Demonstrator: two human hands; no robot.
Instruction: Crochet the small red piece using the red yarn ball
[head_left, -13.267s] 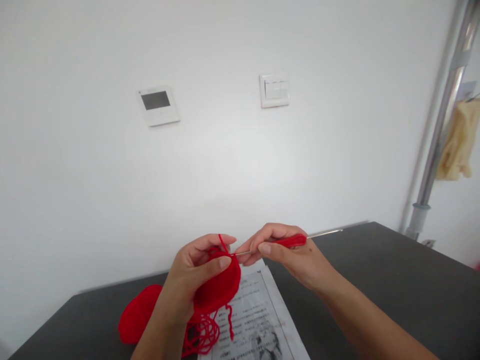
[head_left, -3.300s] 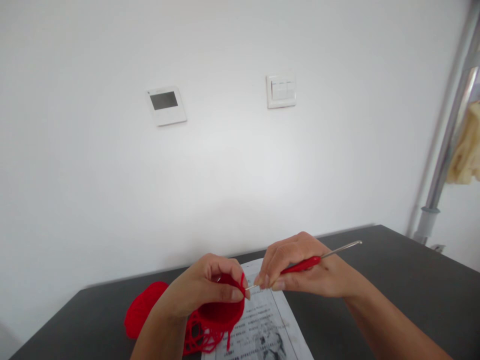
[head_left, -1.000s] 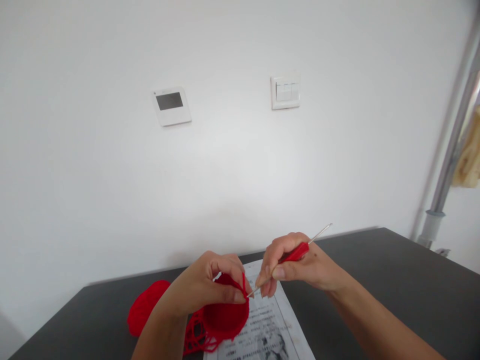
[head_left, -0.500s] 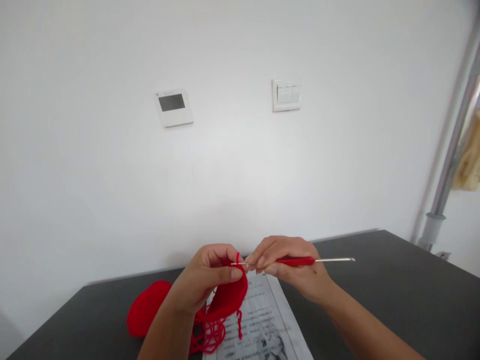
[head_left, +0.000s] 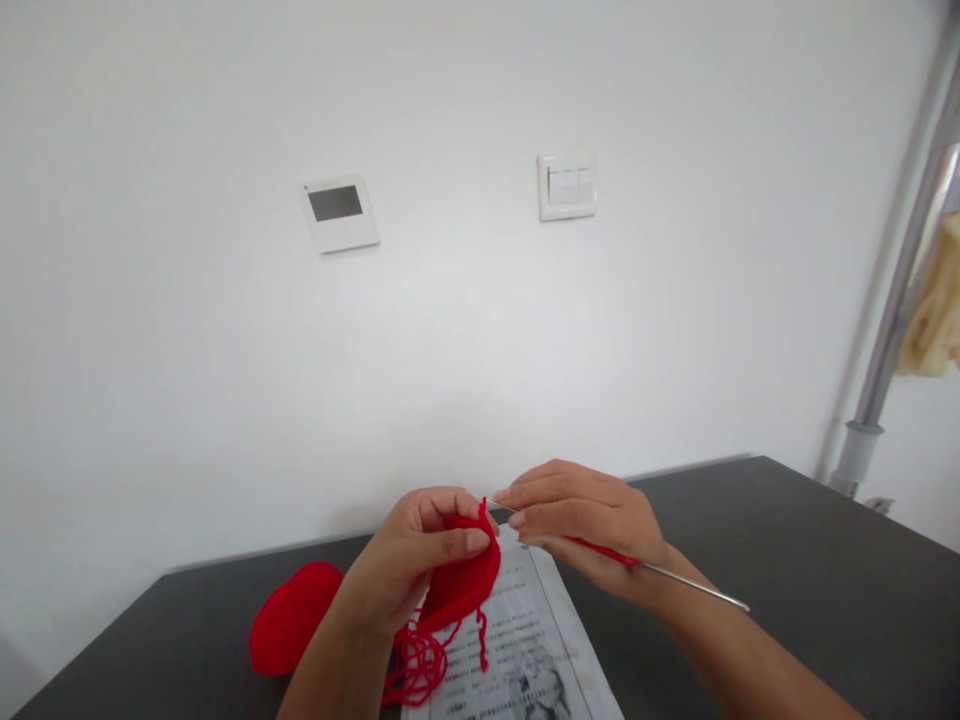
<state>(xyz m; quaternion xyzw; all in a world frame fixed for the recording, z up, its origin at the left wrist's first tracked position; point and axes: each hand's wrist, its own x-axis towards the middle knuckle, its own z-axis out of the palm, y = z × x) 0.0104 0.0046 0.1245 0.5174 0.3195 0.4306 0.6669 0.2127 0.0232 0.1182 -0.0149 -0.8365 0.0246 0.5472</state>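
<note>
Between thumb and fingers, my left hand (head_left: 416, 550) pinches a red crocheted piece (head_left: 465, 585), with a short yarn tail hanging below it. My right hand (head_left: 592, 520) is closed around a crochet hook (head_left: 694, 583) with a red grip and metal ends. The hook's far end slants up to the left, by a loop of red yarn at the top edge of the piece. Loose red yarn strands (head_left: 415, 665) lie tangled under my left hand. A red ball of yarn (head_left: 292, 618) sits to the left of my left forearm, which partly hides it.
A printed sheet (head_left: 525, 640) lies on the dark table (head_left: 787, 560) beneath the work. Behind the table rises a white wall with a panel with a dark screen (head_left: 341, 215) and a light switch (head_left: 567, 188). A metal pipe (head_left: 892, 320) runs down at the right.
The hook has gone from nearly level to tilted, its left end up and its right end down. My right hand has turned with it. My left hand still holds the crocheted piece.
</note>
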